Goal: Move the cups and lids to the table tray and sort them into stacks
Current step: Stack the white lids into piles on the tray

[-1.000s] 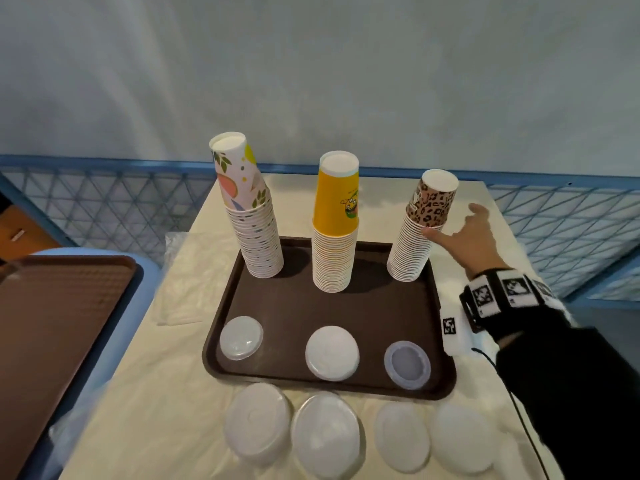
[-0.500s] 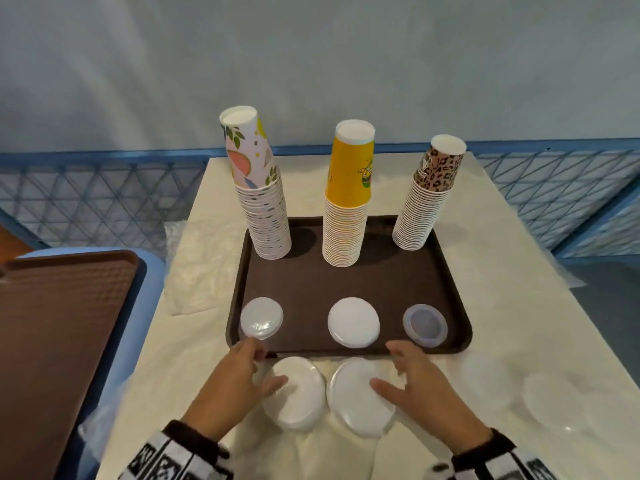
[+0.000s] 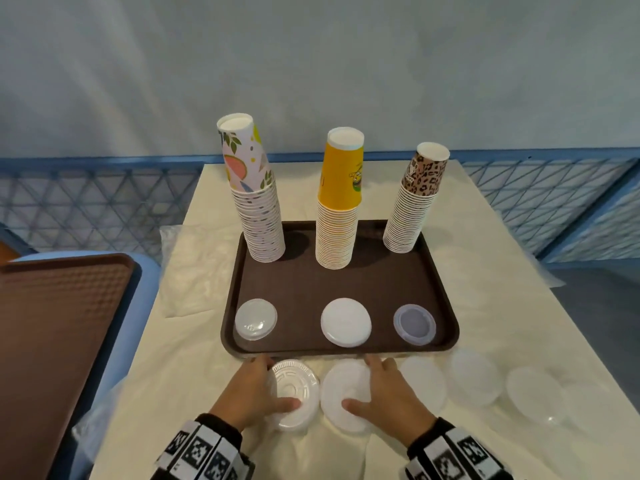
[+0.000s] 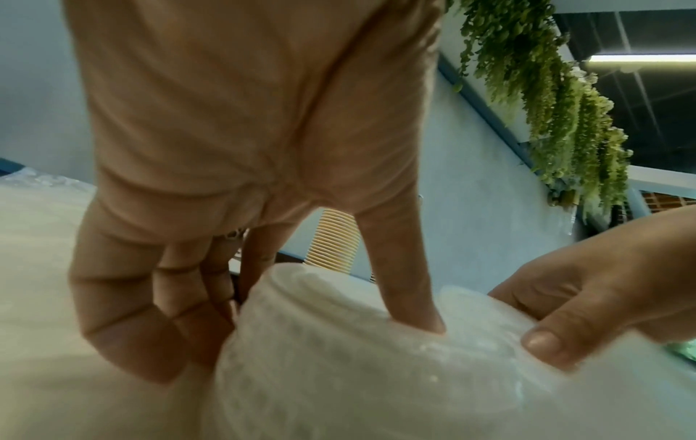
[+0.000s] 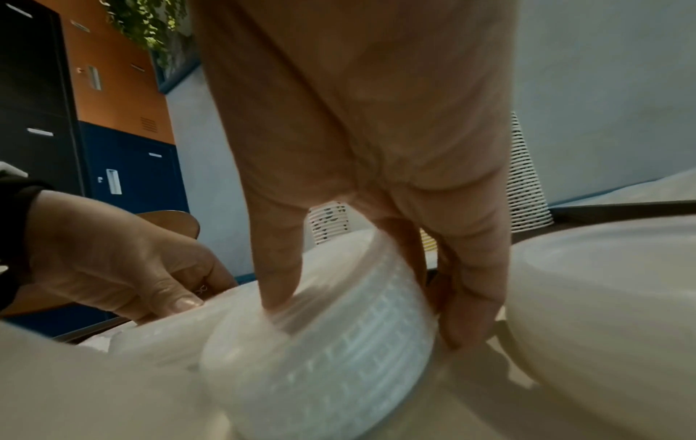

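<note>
The brown table tray [image 3: 440,282] bears three upside-down cup stacks: floral [image 3: 258,209], yellow [image 3: 337,216] and leopard [image 3: 414,209]. Along its front lie a clear lid [image 3: 255,318], a white lid [image 3: 345,322] and a grey-tinted lid [image 3: 414,324]. On the cloth before the tray, my left hand [image 3: 263,386] grips a ribbed lid stack [image 3: 298,382], with the thumb on top and the fingers curled round its left edge [image 4: 124,327]. My right hand [image 3: 367,384] grips a plain white lid stack [image 3: 341,379] in the same way [image 5: 339,342].
More translucent lid stacks [image 3: 424,382] [image 3: 472,375] [image 3: 533,393] lie in a row to the right on the cloth. A second brown tray [image 3: 52,341] sits on a blue cart at the left. Crumpled clear plastic [image 3: 194,271] lies left of the table tray.
A second ago my right hand was beside the leopard cup stack. Both hands then came down to the two lid stacks in front of the tray, and now their thumbs press on top.
</note>
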